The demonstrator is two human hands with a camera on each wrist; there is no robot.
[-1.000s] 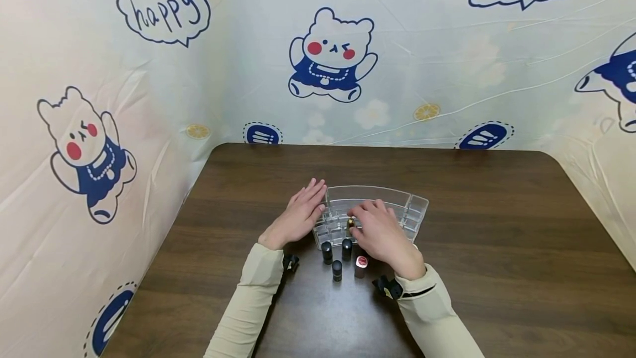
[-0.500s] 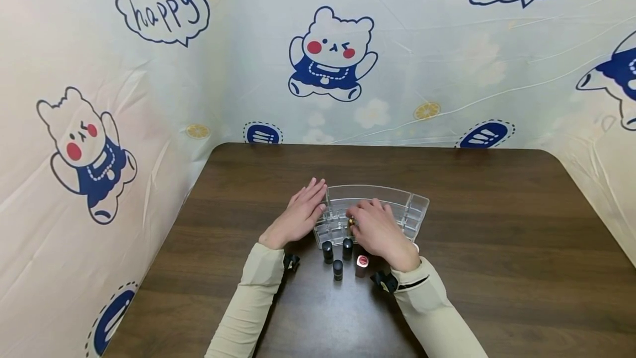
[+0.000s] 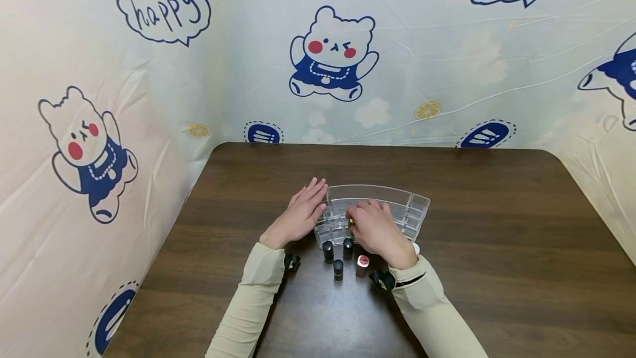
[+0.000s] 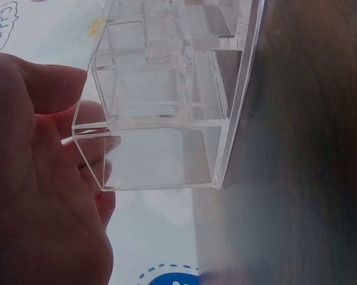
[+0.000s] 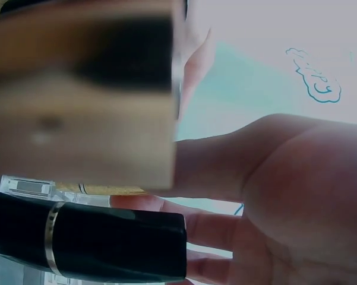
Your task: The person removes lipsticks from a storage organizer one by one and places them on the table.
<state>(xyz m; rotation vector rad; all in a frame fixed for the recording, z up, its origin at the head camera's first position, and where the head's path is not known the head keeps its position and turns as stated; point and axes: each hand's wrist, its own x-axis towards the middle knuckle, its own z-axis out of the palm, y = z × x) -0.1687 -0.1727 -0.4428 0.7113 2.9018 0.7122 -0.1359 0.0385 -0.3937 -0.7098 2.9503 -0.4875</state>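
A clear tiered acrylic organizer (image 3: 370, 192) stands mid-table. My left hand (image 3: 297, 217) lies along its left end, fingers straight; in the left wrist view the thumb (image 4: 56, 86) is at the clear wall's edge and the other fingers show through it. My right hand (image 3: 380, 228) is over the front compartments and pinches a slim gold tube (image 3: 351, 221), probably a lipstick, mostly hidden by the fingers. In the right wrist view the gold tube (image 5: 107, 190) shows behind the thumb. A black lipstick tube (image 5: 119, 242) with a silver band stands before that hand.
Black tubes (image 3: 328, 251) stand in front of the organizer, beside a dark tube with a red-and-white top (image 3: 362, 266). A blurred pinkish-gold tube (image 5: 83, 130) fills the near right wrist view. A small white object (image 3: 416, 248) peeks out by the right wrist.
My right hand has shifted slightly left and its fingers have closed in on the gold tube, which now shows less. The left hand and the organizer stay in place.
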